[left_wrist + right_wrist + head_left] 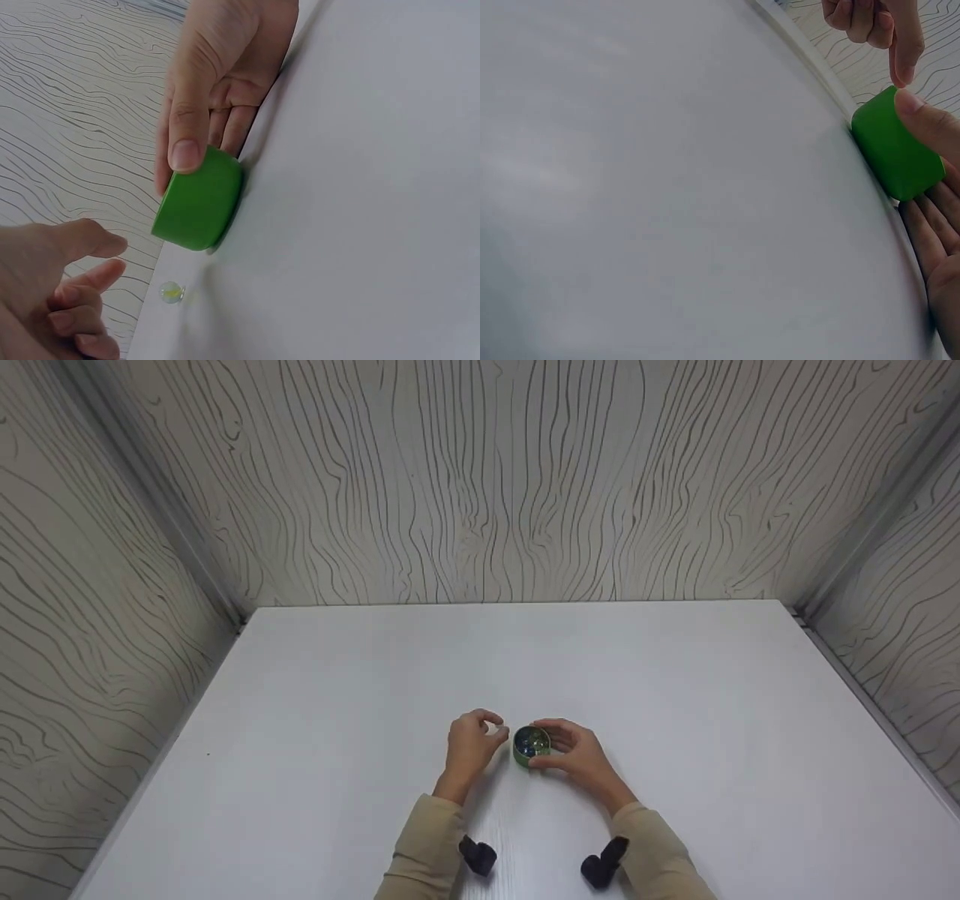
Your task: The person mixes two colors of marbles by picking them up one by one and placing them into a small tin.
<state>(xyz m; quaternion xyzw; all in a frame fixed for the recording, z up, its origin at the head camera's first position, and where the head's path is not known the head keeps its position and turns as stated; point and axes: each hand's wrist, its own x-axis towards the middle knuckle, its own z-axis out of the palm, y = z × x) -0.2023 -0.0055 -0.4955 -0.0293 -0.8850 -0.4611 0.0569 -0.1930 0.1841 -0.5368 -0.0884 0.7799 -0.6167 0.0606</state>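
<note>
My right hand (581,754) holds a small round green cup (202,199) on the white table, the thumb on the near side and the fingers round the far side. Several shiny dark and blue glass marbles (531,741) show inside it in the head view. Just left of the cup, my left hand (469,742) has its thumb and forefinger bent towards each other with a gap between the tips. A clear marble with a yellow-green core (171,292) appears close to those fingertips in the left wrist view, apart from them and on the table.
The white table (337,682) runs back to a wood-grain patterned wall (480,487). Similar panels (90,660) stand on the left and right sides. A black wrist device (478,855) shows by the left sleeve, another (604,864) by the right sleeve.
</note>
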